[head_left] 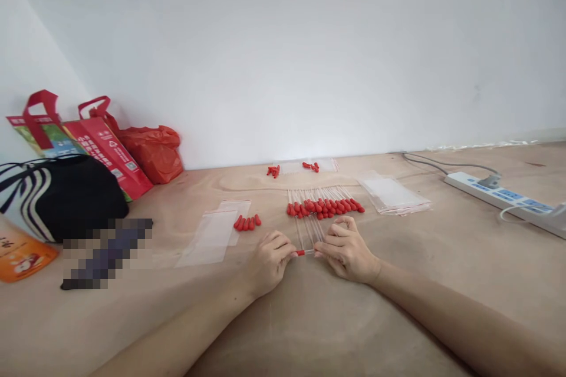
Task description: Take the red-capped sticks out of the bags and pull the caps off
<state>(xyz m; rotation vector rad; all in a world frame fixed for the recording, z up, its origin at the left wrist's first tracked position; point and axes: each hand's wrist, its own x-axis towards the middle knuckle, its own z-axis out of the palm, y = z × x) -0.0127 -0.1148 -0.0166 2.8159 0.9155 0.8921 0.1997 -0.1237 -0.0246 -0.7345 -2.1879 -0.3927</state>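
- We have a short red piece, probably a soft rubber bulb, and a slim clear tube, end to end on the near side of our landmark, the row of clear stems with glossy red bulbs.
- Our left hand pinches the red piece; our right hand grips the tube between thumb and fingers. Both grips are closed.
- We judge the step in hand to be joining bulb and tube; the next move would call for keeping them in line under a firm, even push, since thin tubing could bend. How deep the tube sits, we cannot tell.
- Between our hands and the row lie loose clear tubes, straight and smooth.
- Left of the row we see loose red bulbs, teardrop-shaped and matte, beside thin, filmy clear plastic bags.
- Right of the row lies a stack of flat, slightly glossy clear bags.
- Beyond the row sit small red pieces in two clusters on our wood-grained tan tabletop.
- Far right of the row, we have a white power strip of hard plastic.
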